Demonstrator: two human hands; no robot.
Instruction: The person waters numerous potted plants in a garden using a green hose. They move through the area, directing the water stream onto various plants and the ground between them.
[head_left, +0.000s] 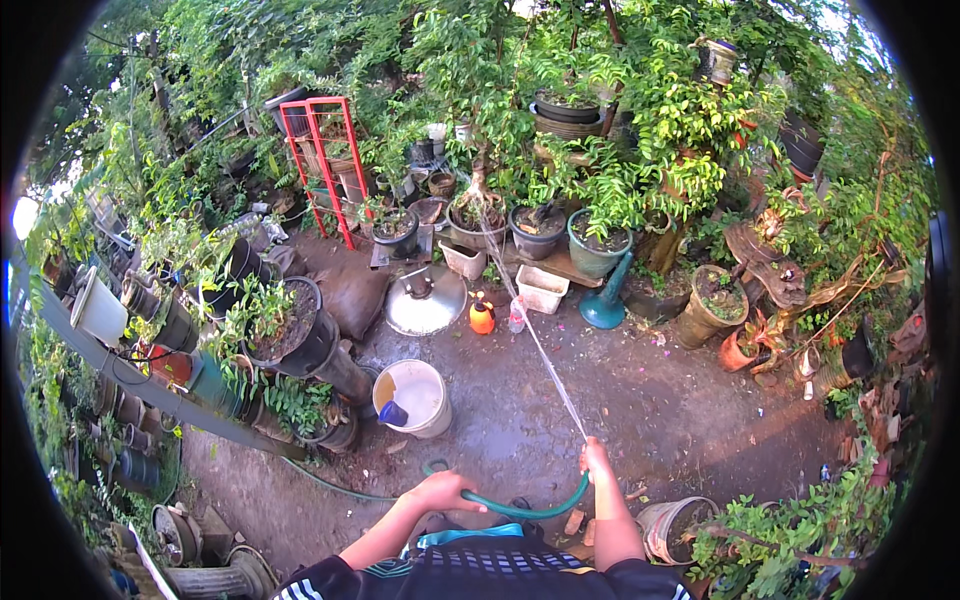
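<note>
My right hand (595, 459) grips the end of a green garden hose (536, 514), and a stream of water (545, 358) shoots from it up and to the left. The stream reaches a round pot (469, 234) that holds a small tree with exposed roots. My left hand (444, 492) is closed around the same hose further back, near my waist. From there the hose loops behind the hand and runs off to the left along the ground. Dark potted plants stand on both sides of the watered one, among them a grey pot (537, 238) and a green pot (598, 255).
A white bucket (431, 397) with a blue cup (393, 413) stands ahead on the left. Beyond it are a round metal lid (442, 315), an orange spray bottle (481, 315) and a white planter (541, 291). A red metal rack (352, 176) leans behind. Another bucket (664, 529) stands at my right.
</note>
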